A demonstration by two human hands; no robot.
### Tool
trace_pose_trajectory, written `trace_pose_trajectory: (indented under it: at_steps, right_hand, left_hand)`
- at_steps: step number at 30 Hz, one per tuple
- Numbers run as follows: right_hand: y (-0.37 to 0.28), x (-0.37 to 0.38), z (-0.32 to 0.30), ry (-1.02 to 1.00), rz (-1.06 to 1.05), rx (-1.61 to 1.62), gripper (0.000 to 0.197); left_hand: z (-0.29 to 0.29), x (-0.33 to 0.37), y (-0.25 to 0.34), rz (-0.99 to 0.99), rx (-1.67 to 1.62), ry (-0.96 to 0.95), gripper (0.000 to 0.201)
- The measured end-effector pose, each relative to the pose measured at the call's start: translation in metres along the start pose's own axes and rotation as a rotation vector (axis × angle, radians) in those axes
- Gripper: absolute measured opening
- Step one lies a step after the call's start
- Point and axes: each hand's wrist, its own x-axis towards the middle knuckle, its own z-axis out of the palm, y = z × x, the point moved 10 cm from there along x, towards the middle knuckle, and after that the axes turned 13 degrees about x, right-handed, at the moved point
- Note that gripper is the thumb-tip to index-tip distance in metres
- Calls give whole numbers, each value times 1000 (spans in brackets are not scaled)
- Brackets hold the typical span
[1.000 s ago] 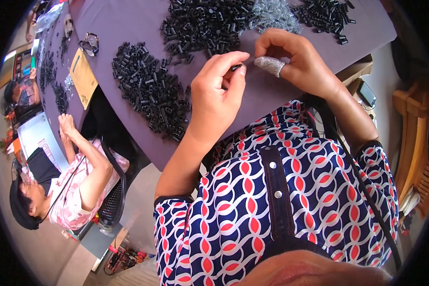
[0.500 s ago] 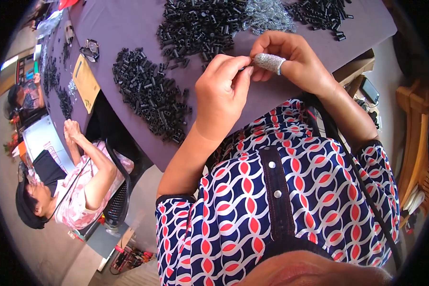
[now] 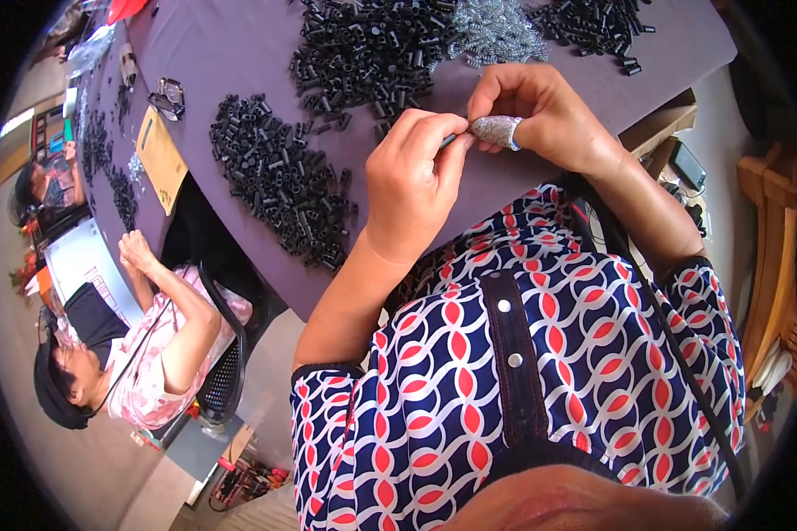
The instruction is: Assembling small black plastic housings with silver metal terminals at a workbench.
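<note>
- Head view, your left hand: raised above the near edge of the purple table, fingers curled and thumb pressed to fingertips, pinching a small black part. The wrist bends back and the forearm rises from the lower middle.
- Head view, your right hand: fingers closed toward the left hand, touching it at the tips. 1 finger wears a grey finger cot with a blue rim, and it presses on the same part. The forearm comes in from the right.
- Head view, the part: held between your 2 hands in the air, just above the table edge and over your lap. Most of it is hidden by the fingertips.
- Head view, stock: 1 pile of black parts to your left; a larger heap ahead; a heap of silvery springs beside it; more black pieces far right.
- Head view, surroundings: a brown card near the left edge; another person seated at the left side.
- Risk, as a judgement: the part is tiny and the grip is at the fingertips only, so a slip could drop it into your lap. A spring, if 1 is inside, could shoot out under uneven pressure.
</note>
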Motion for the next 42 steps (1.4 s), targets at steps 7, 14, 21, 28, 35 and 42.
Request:
trace_pose_trajectory:
  at_steps: [7,14,21,28,35,42]
  right_hand:
    - [-5,-6,3,16,-129,-131,11]
    - [-5,-5,1,64,18,22,5]
    - [-10,-6,3,25,-120,-116,8]
    - [-33,-15,15,17,-330,-625,15]
    - [-31,-16,7,113,-293,-641,30]
    - [-47,-21,-9,174,-354,-684,26]
  left_hand:
    - [-1,2,-5,-120,-138,-13,15]
    - [-4,3,-4,-104,-95,2,13]
    - [1,2,-4,-112,-99,-15,13]
    - [13,0,-15,-181,-79,-165,8]
    - [16,1,-21,-224,-99,-187,7]
    - [3,3,-15,-188,-82,-203,25]
